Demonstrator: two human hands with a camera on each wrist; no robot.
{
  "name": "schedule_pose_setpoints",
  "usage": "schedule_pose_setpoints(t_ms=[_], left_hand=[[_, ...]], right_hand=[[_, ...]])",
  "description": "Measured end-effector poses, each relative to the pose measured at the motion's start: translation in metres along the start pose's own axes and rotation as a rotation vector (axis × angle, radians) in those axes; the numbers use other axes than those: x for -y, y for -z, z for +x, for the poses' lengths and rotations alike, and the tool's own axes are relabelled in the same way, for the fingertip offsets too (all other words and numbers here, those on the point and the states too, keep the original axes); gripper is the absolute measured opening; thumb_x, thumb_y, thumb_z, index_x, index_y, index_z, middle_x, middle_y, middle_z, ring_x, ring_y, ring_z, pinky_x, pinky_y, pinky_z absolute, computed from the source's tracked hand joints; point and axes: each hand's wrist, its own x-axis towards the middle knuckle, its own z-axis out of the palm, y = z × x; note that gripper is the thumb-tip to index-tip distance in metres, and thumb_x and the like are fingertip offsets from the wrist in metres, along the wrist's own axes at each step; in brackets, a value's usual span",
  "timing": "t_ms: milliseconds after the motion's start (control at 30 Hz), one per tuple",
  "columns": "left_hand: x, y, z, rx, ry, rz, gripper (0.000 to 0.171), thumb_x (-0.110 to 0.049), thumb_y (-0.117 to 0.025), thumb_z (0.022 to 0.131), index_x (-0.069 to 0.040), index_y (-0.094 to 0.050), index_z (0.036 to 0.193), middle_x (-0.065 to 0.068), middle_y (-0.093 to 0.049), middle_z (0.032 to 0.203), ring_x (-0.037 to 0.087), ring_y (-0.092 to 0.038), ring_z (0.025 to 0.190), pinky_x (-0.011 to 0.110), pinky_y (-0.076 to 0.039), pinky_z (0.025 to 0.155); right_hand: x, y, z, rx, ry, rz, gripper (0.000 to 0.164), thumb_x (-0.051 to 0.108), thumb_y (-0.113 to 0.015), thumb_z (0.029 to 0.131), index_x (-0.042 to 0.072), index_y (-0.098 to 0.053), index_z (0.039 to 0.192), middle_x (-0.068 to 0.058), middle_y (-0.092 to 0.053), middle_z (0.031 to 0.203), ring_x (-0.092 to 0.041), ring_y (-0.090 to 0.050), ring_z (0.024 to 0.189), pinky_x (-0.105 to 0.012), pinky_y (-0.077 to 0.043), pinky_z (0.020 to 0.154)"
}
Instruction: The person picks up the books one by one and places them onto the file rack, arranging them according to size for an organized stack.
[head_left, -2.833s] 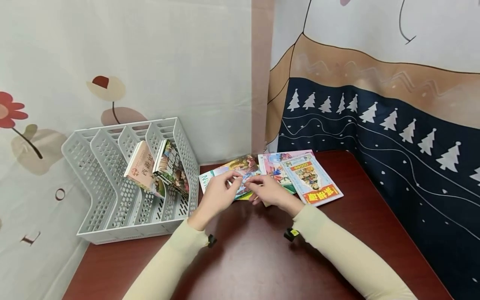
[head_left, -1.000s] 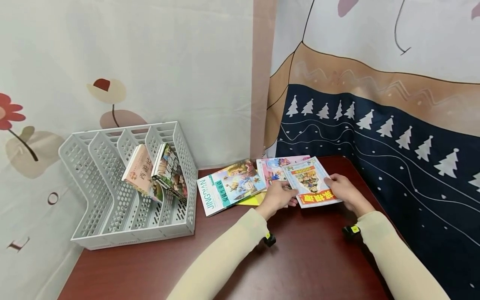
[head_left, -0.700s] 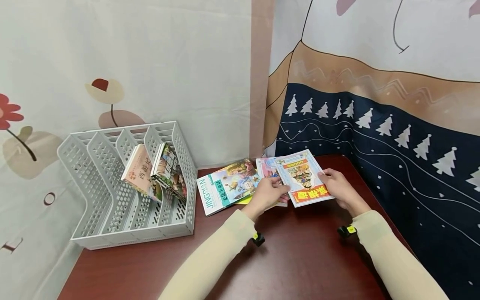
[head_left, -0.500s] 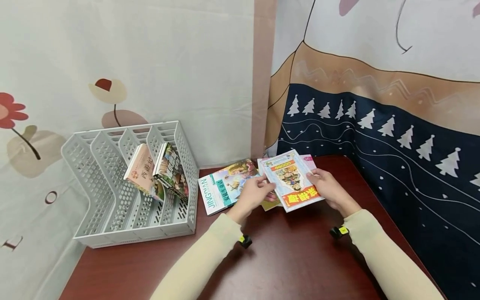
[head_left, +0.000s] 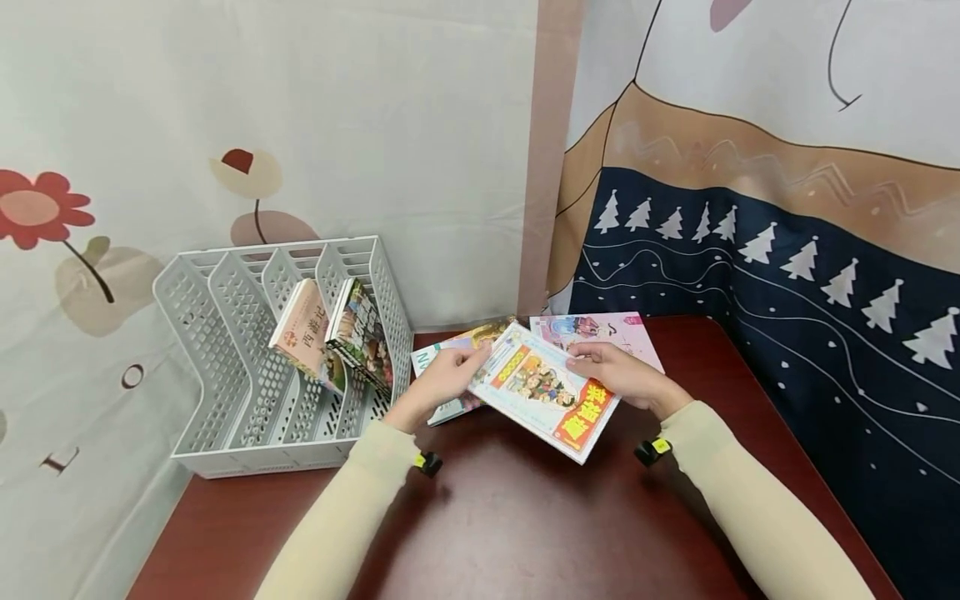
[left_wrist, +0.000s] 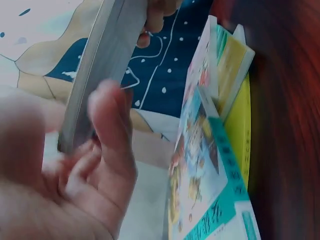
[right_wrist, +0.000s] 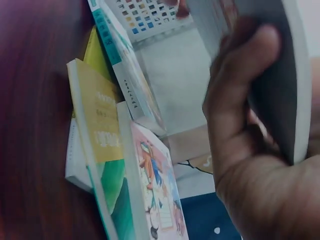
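Both hands hold a light-blue comic book [head_left: 534, 390] with red and yellow lettering, tilted above the table. My left hand [head_left: 442, 383] pinches its far left corner; in the left wrist view the book's edge [left_wrist: 92, 70] lies between thumb and fingers. Around its right edge grips my right hand [head_left: 626, 377], thumb on the cover; in the right wrist view its fingers curl against the underside. Behind the held book lie a teal-and-white book [head_left: 450, 408] and a pink book [head_left: 633, 333], partly hidden. The left wrist view also shows a yellow book [left_wrist: 243, 117] beneath them.
At the left of the dark red table [head_left: 480, 533] stands a white slotted file rack [head_left: 255, 458]. It holds an orange-pink book [head_left: 306, 333] and dark-covered books [head_left: 367, 337], leaning. Patterned curtains [head_left: 750, 283] close off the back and right.
The comic book has come off the pile, moved left and forward of the other books, and turned. My left hand has shifted to its far left corner. The right hand moved left with it.
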Motion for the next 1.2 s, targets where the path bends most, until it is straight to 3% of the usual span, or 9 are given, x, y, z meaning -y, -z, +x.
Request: schedule_pose_setpoints(t_ms=[100,267,500,533,633,733,867,1033,1200], left_hand=[[0.002,0.003,-0.005,0.110,-0.003,0.039,0.054,-0.053,-0.053,0.115,-0.007,-0.075,0.131,0.009,-0.082,0.088,0.014,-0.073,0.060,0.031,-0.060,0.055],[0.008,0.001,-0.008,0.149,-0.011,0.020,0.048,-0.044,-0.052,0.118,-0.006,-0.066,0.144,0.008,-0.085,0.098,0.015,-0.080,0.075,0.030,-0.065,0.069],[0.011,0.003,-0.010,0.062,-0.045,-0.042,0.046,-0.043,-0.049,0.119,-0.008,-0.063,0.145,0.012,-0.084,0.102,0.018,-0.082,0.079,0.034,-0.067,0.070],[0.011,0.004,-0.011,0.041,-0.051,-0.047,0.045,-0.043,-0.049,0.119,-0.010,-0.064,0.145,0.012,-0.084,0.100,0.016,-0.078,0.071,0.032,-0.064,0.064],[0.011,0.005,-0.012,-0.019,-0.054,-0.080,0.045,-0.043,-0.048,0.119,-0.012,-0.062,0.149,0.014,-0.084,0.103,0.017,-0.079,0.072,0.033,-0.065,0.063],[0.012,0.004,-0.011,-0.099,-0.057,-0.098,0.048,-0.043,-0.048,0.119,-0.014,-0.057,0.156,0.016,-0.084,0.106,0.018,-0.079,0.072,0.033,-0.063,0.061],[0.015,0.001,-0.008,-0.174,-0.049,-0.130,0.052,-0.043,-0.047,0.119,-0.012,-0.052,0.161,0.018,-0.084,0.111,0.018,-0.081,0.081,0.032,-0.065,0.067],[0.017,-0.003,-0.007,-0.181,-0.014,-0.158,0.049,-0.044,-0.046,0.119,-0.007,-0.061,0.148,0.015,-0.083,0.103,0.013,-0.077,0.075,0.030,-0.063,0.064],[0.021,-0.004,-0.008,-0.152,0.038,-0.135,0.048,-0.048,-0.046,0.119,-0.009,-0.065,0.139,0.009,-0.082,0.096,0.013,-0.071,0.066,0.033,-0.057,0.056]], right_hand=[[0.006,-0.003,0.005,0.076,0.019,-0.041,0.044,0.030,-0.062,0.114,0.003,-0.061,0.149,-0.012,-0.080,0.113,-0.023,-0.082,0.088,-0.034,-0.069,0.077],[0.009,-0.005,0.009,0.119,0.009,-0.028,0.046,0.032,-0.065,0.113,0.005,-0.064,0.150,-0.012,-0.080,0.117,-0.024,-0.082,0.091,-0.035,-0.069,0.080],[0.002,0.001,0.008,-0.040,-0.014,0.079,0.056,0.037,-0.057,0.116,0.004,-0.053,0.161,-0.014,-0.076,0.130,-0.021,-0.078,0.098,-0.034,-0.069,0.086],[0.001,0.002,0.008,-0.074,-0.021,0.101,0.058,0.039,-0.056,0.117,0.005,-0.051,0.163,-0.013,-0.075,0.131,-0.020,-0.079,0.099,-0.035,-0.069,0.087],[-0.004,0.002,0.007,-0.137,-0.025,0.160,0.067,0.046,-0.053,0.117,0.002,-0.042,0.167,-0.013,-0.074,0.132,-0.019,-0.080,0.101,-0.037,-0.069,0.090],[-0.005,-0.006,0.006,-0.153,-0.023,0.219,0.068,0.048,-0.051,0.117,-0.001,-0.042,0.164,-0.012,-0.076,0.127,-0.020,-0.082,0.100,-0.038,-0.069,0.089],[-0.002,-0.025,0.005,-0.144,-0.042,0.276,0.063,0.043,-0.049,0.119,-0.002,-0.041,0.163,-0.013,-0.074,0.132,-0.017,-0.080,0.104,-0.036,-0.069,0.090],[0.003,-0.044,0.006,-0.208,-0.043,0.350,0.057,0.034,-0.050,0.119,0.003,-0.039,0.166,-0.014,-0.073,0.136,-0.015,-0.079,0.104,-0.033,-0.068,0.087],[0.001,-0.043,0.007,-0.254,-0.042,0.356,0.055,0.032,-0.050,0.119,0.005,-0.040,0.166,-0.013,-0.073,0.135,-0.015,-0.079,0.103,-0.031,-0.068,0.085]])
